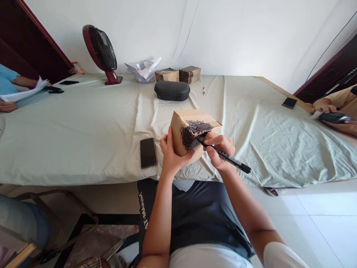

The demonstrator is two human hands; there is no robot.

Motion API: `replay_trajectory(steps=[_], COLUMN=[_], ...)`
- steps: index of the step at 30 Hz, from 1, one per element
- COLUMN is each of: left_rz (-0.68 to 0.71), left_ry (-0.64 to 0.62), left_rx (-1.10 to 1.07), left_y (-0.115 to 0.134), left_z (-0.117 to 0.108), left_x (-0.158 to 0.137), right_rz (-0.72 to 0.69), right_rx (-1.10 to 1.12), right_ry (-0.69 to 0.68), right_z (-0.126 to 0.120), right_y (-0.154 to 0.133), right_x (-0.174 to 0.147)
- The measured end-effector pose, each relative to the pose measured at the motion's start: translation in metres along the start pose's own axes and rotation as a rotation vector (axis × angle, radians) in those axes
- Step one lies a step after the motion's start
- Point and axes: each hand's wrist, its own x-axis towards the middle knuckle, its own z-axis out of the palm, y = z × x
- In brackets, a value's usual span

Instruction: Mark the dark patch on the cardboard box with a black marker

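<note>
Brown cardboard fills the middle of the frame: a small box [192,130] sits tilted near the front edge of the surface [83,126], which is draped in a pale, creased sheet. Dense black scribble covers a label on the box's near face and upper edge. The left hand [170,152] is closed around the box's lower left corner, thumb on the near face and fingers behind it. The right hand [219,149], just right of the box, is clamped on a black marker [225,156]; the marker's tip touches the scribbled patch and its cap end points toward the lower right of the frame. The two hands are close together, with the box between them.

Just left of the left hand a dark phone [148,152] lies flat, screen up. Farther up the frame, past the box, lies a black oval case [172,91], and behind it stand two more small cardboard boxes [177,75] beside a crumpled heap of white plastic [142,70]. A red-framed fan [100,50] stands at the upper left. At the left edge another person's hand [7,107] rests by some white paper [23,93]. At the right edge another person's hands [325,108] hold a dark device, with a second phone [289,102] near them on the sheet.
</note>
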Motion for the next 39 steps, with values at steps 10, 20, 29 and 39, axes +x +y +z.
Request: replay_trajectory(steps=[10, 20, 29, 39], left_rz=[0.048, 0.11, 0.19, 0.189], left_ry=[0.018, -0.013, -0.081, -0.037], left_rx=[-0.081, 0.0, 0.024, 0.024], left_y=[-0.015, -0.011, -0.011, -0.014], left_z=[0.0, -0.004, -0.006, -0.01], left_x=[0.001, 0.001, 0.002, 0.003], right_rz=[0.128, 0.291, 0.417, 0.449], right_rx=[-0.083, -0.105, 0.068, -0.162], right_ry=[0.123, 0.1, -0.337, -0.082], right_z=[-0.008, -0.024, -0.011, -0.015], right_y=[0.013, 0.004, -0.037, -0.012], right_x=[-0.01, 0.019, 0.07, 0.056])
